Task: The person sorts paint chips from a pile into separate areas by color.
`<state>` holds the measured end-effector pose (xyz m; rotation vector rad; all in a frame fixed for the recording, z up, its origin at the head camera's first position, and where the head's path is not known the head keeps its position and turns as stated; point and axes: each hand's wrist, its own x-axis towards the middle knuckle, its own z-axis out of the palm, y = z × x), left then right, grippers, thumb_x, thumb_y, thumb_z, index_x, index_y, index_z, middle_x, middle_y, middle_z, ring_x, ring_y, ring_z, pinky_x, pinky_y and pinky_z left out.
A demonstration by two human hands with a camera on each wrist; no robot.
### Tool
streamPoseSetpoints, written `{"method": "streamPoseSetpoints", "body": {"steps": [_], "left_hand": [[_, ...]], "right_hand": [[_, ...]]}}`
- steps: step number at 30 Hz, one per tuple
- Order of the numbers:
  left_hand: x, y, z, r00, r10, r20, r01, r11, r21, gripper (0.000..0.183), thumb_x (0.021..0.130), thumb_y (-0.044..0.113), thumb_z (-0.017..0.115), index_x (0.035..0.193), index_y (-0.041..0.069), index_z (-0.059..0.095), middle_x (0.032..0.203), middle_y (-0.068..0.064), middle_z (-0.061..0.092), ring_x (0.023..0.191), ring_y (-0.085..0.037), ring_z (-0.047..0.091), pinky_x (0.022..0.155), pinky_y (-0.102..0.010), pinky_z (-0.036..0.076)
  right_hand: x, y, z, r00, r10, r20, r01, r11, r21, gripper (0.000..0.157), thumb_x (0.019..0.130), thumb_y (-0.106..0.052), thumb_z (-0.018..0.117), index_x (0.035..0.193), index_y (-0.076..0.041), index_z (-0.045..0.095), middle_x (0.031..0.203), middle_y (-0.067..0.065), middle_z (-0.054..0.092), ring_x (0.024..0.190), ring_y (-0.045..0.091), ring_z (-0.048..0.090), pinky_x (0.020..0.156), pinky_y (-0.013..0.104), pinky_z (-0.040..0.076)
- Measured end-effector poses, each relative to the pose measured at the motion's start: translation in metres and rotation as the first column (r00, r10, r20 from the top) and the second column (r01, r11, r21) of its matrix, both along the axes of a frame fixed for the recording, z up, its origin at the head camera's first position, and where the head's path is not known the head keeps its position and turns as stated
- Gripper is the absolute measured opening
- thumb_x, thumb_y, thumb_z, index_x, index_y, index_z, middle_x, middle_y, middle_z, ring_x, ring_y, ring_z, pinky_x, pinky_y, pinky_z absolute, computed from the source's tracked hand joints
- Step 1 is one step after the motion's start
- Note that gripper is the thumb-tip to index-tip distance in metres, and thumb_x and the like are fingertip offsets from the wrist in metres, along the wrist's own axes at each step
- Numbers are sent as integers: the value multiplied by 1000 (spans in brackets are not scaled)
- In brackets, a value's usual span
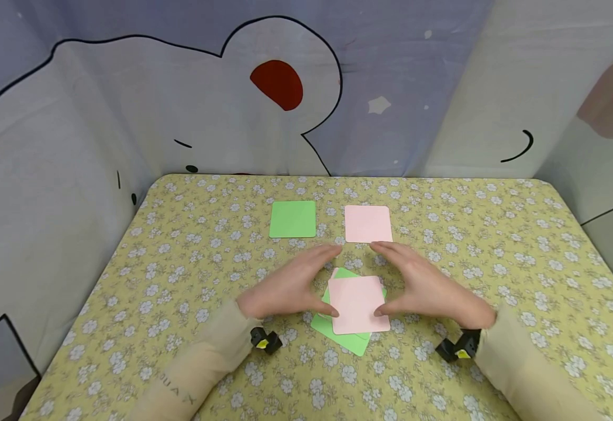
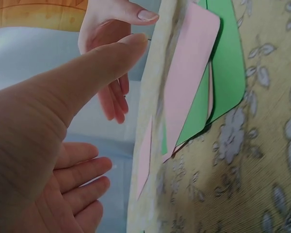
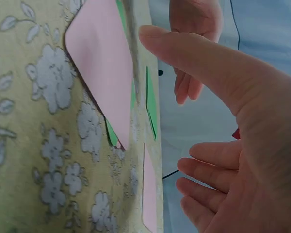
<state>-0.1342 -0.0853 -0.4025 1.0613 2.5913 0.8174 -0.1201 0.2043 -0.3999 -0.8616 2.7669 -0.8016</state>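
- Between left hand [image 1: 293,285] and right hand [image 1: 426,286], neither much nearer: messy pile [image 1: 359,304] of square cards, no long side
- Holding nothing, with thumbs and fingers wide apart
- Thin, smooth, with round corners, pink on top, green poking out slanted below
- Farther off on flowery counter [image 1: 496,251]: green card [image 1: 293,219], pink card [image 1: 368,223]

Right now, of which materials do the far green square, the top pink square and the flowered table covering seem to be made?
Far green square: probably matte card or stiff paper; flat, evenly coloured, without glare. Top pink square: likely the same; thin-edged, smooth, dull. Flowered table covering: seemingly printed matte fabric, given its fine ribbed texture up close.
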Motion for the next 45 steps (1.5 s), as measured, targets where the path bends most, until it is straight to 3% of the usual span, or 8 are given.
{"method": "streamPoseSetpoints", "body": {"steps": [15, 32, 45], "left_hand": [[17, 16, -17, 995, -92, -24, 90, 992, -88, 124, 68, 57, 90, 160, 2, 27, 163, -13, 30, 148, -26, 30, 119, -40, 27], [21, 18, -20, 995, -95, -40, 89, 987, -131, 114, 76, 51, 88, 160, 2, 29, 156, -9, 39, 140, -20, 39, 114, -31, 36], [20, 18, -19, 994, -106, -36, 101, 988, -118, 113, 76, 48, 89, 160, 3, 29, 155, -8, 39, 139, -19, 40, 113, -29, 37]], "right_hand": [[14, -4, -17, 998, 47, 33, -47, 999, 22, 124, 60, -48, 98, 157, -1, 36, 159, 16, 36, 143, 37, 34, 111, 59, 37], [18, -5, -20, 997, 60, 51, -61, 998, 20, 114, 64, -49, 96, 154, -6, 43, 154, 13, 42, 141, 34, 38, 107, 55, 43], [20, -7, -18, 997, 69, 17, -70, 997, 16, 106, 64, -41, 98, 151, -7, 48, 144, 6, 46, 125, 24, 50, 98, 46, 51]]}}
